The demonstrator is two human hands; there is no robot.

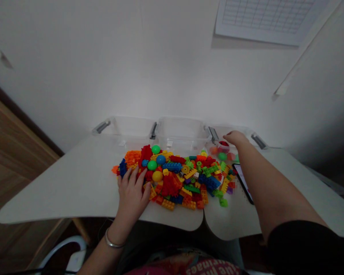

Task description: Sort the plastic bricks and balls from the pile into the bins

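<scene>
The left hand (132,191) lies open, fingers spread, on the heap of plastic toy bricks (174,179). Behind the heap, the right hand (235,139) is over the clear bin (218,131), its grip unclear. Pressing could shove bricks onto the phone (242,181).

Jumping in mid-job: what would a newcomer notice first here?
The big heap of colourful plastic bricks fills the middle of the white table. Behind it stand three clear plastic bins in a row, and the right hand reaches over the rightmost one, which holds coloured balls.
</scene>
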